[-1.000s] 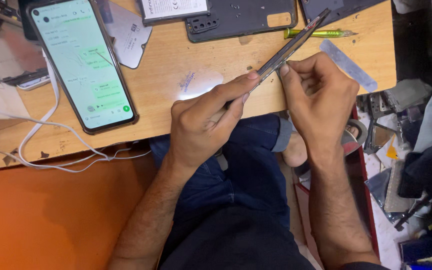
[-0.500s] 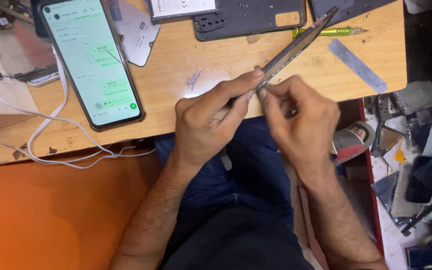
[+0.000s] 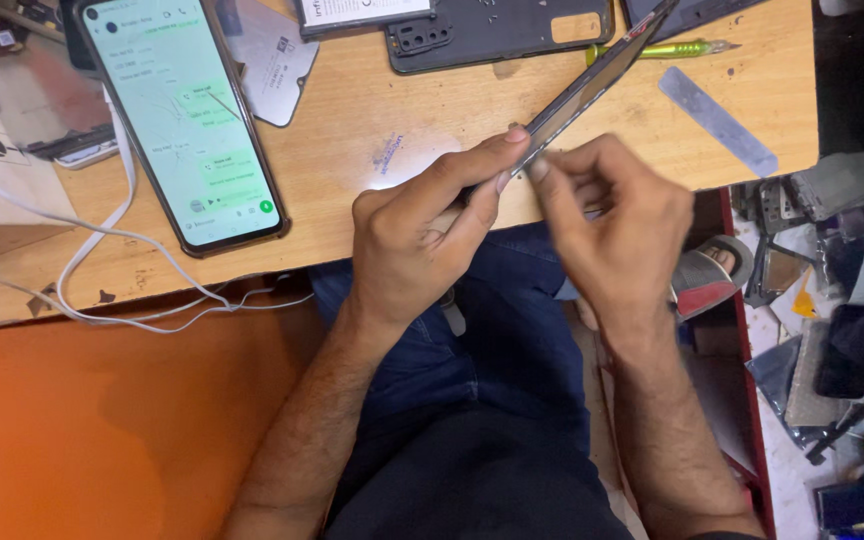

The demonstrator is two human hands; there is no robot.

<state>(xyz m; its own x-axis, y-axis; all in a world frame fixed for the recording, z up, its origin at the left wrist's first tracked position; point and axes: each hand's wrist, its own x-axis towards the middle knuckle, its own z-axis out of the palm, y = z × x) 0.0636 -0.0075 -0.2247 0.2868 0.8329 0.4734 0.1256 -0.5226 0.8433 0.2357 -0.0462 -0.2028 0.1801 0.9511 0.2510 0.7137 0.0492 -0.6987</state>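
Fingers of your left hand (image 3: 422, 235) grip the thin dark phone panel (image 3: 592, 85), held edge-on above the wooden surface (image 3: 402, 120); your right hand (image 3: 612, 235) pinches its lower edge, a lit phone (image 3: 184, 115) well apart to the left.

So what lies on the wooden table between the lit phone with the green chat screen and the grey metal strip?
In the head view, mostly bare wooden table with a faint blue ink mark, between the lit phone and grey metal strip.
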